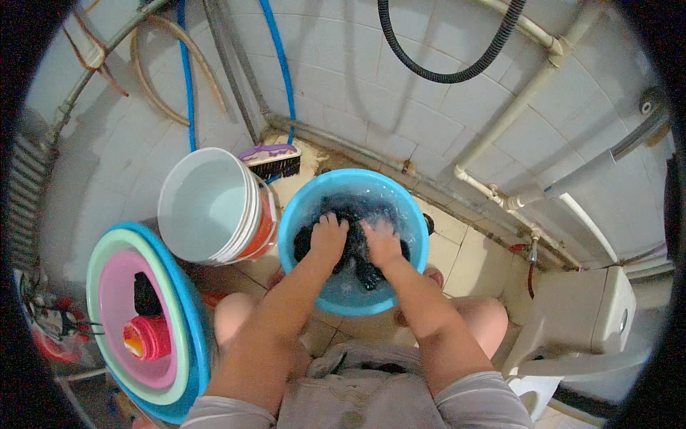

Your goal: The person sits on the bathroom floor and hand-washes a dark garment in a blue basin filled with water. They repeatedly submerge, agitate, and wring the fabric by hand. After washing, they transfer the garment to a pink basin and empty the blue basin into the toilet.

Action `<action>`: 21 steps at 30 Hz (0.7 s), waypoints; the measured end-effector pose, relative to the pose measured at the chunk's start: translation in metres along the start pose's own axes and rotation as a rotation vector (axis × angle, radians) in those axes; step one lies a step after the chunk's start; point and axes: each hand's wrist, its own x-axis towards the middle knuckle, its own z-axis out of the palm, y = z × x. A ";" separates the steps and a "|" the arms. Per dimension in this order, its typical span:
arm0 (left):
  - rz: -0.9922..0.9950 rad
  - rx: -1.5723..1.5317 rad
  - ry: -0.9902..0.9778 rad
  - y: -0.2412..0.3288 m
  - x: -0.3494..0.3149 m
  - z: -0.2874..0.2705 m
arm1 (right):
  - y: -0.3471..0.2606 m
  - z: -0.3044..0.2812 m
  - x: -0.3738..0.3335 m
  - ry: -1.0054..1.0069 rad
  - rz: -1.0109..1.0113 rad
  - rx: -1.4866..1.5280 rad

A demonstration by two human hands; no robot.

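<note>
A light blue basin stands on the floor between my knees, with foamy water in it. Dark wet cloth lies bunched in the water, and its exact kind is hard to make out. On its left part my left hand presses down, fingers bent into the folds. My right hand is a little to the right, its thumb toward the left hand and its fingers curled on the cloth. Both fingertips are partly hidden by cloth and suds.
A white bucket of water stands left of the basin, with a purple-and-white brush behind it. Nested basins at the left hold a red container. A toilet is at right; pipes and a tap line the wall.
</note>
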 end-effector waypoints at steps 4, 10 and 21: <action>-0.042 -0.528 -0.071 -0.032 -0.014 -0.069 | 0.002 -0.015 -0.014 -0.013 0.109 0.175; -0.023 -1.537 0.020 -0.047 -0.074 -0.137 | 0.025 0.017 -0.023 0.162 -0.001 0.352; 0.162 -1.679 0.091 -0.074 -0.104 -0.145 | 0.004 -0.165 -0.036 0.517 0.037 1.871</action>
